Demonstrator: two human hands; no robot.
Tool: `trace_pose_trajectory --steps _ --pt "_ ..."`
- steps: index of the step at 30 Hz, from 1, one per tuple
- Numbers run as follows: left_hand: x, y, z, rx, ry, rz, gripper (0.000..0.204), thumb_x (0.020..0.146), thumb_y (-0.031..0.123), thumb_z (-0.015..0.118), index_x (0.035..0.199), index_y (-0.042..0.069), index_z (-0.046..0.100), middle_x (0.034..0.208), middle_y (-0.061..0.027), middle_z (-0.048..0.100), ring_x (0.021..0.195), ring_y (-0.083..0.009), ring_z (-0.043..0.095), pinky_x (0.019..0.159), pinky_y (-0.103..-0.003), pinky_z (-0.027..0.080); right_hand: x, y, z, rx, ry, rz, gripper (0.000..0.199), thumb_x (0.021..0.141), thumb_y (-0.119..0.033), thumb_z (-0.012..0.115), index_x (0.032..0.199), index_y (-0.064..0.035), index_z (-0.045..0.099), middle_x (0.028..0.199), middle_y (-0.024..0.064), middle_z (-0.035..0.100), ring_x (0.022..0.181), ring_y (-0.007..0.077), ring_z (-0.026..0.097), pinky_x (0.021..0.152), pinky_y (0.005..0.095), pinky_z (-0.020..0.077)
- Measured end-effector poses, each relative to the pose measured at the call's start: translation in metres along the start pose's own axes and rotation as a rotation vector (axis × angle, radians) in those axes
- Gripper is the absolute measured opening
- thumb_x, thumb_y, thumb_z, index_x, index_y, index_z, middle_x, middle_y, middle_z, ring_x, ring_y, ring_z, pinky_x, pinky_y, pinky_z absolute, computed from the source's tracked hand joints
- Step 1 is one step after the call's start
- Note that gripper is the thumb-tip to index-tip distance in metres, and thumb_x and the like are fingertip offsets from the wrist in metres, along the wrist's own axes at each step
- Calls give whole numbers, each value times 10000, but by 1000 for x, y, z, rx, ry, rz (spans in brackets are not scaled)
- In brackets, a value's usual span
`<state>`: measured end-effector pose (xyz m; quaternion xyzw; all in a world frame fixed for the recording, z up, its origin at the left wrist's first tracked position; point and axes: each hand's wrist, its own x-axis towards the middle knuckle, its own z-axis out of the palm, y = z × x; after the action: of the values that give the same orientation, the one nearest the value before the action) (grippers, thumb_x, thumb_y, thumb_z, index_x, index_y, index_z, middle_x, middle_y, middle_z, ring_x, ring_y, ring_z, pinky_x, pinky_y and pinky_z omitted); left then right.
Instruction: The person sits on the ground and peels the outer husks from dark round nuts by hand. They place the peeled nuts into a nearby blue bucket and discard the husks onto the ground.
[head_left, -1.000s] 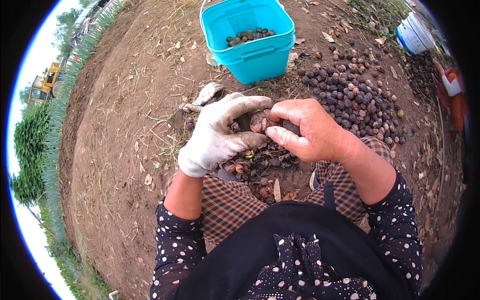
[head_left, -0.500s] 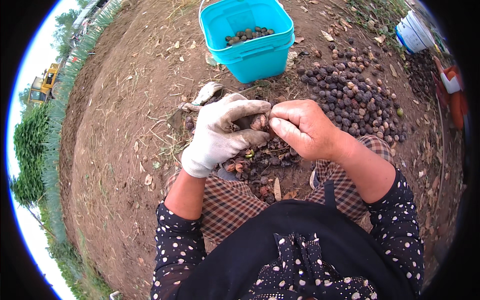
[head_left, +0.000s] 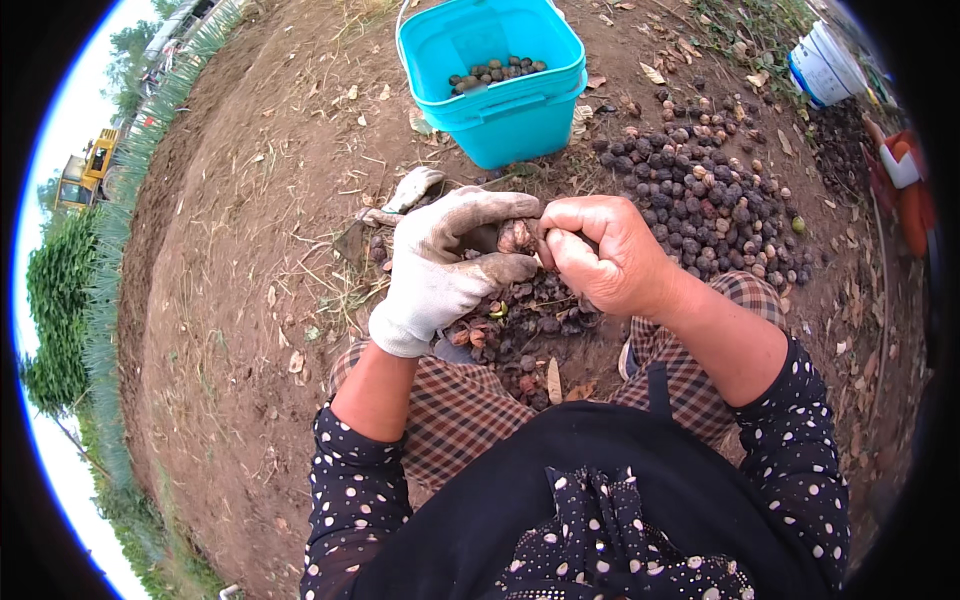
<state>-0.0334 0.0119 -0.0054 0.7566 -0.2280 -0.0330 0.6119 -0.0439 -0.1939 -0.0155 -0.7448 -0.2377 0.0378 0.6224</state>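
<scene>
My left hand (head_left: 435, 265), in a dirt-stained white glove, grips a brown walnut (head_left: 516, 237) between thumb and fingers. Scraps of dark husk cling to the nut. Bare and closed in a pinch, my right hand (head_left: 612, 258) meets the nut's right side; whatever its fingertips hold is too small and hidden to make out. Under both hands, dark husk pieces (head_left: 545, 318) litter the soil between my knees. Beyond them stands a turquoise bucket (head_left: 520, 135), with several walnuts (head_left: 498, 72) on its bottom.
A wide heap of dark, husk-stained walnuts (head_left: 700, 200) spreads over the ground at the right. A whitish glove-like cloth (head_left: 413, 187) lies left of the bucket. Farther off are a white bucket (head_left: 828, 66) at the right and a yellow machine (head_left: 92, 170) at the left.
My left hand has turned slightly, and the walnut shows more plainly between its fingers. My right fingers have curled and shifted a little at the nut's side.
</scene>
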Motion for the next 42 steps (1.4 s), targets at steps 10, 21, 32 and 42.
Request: trace_pose_trajectory --steps 10,21,32,42 --pt "1 -10 -5 23 -73 105 478 630 -22 883 1079 20 726 940 -29 693 790 -84 652 678 -226 542 1 4 0 -233 -20 -217 178 827 -130 645 733 4 575 686 182 578 623 364 586 580 421 464" --pt "-1 -9 -5 -108 -57 -3 474 638 -25 884 1081 7 717 918 -28 687 790 -75 652 688 -226 548 1 0 -4 -120 -85 -134 113 807 -87 596 737 -8 555 664 163 548 598 291 557 569 391 435" --pt "2 -8 -2 180 -36 41 462 610 -104 837 1049 -48 706 1025 -74 706 853 -89 659 726 -226 551 0 9 5 -368 53 -220 102 768 -52 602 700 -2 547 684 182 558 645 388 578 591 452 460" --pt "-1 -8 -8 -316 -95 -176 486 809 -68 736 1275 -39 602 1112 -107 689 997 -174 688 864 -297 581 2 6 -12 -283 19 -75 119 815 -117 715 851 -15 666 770 125 663 696 249 656 640 354 507"
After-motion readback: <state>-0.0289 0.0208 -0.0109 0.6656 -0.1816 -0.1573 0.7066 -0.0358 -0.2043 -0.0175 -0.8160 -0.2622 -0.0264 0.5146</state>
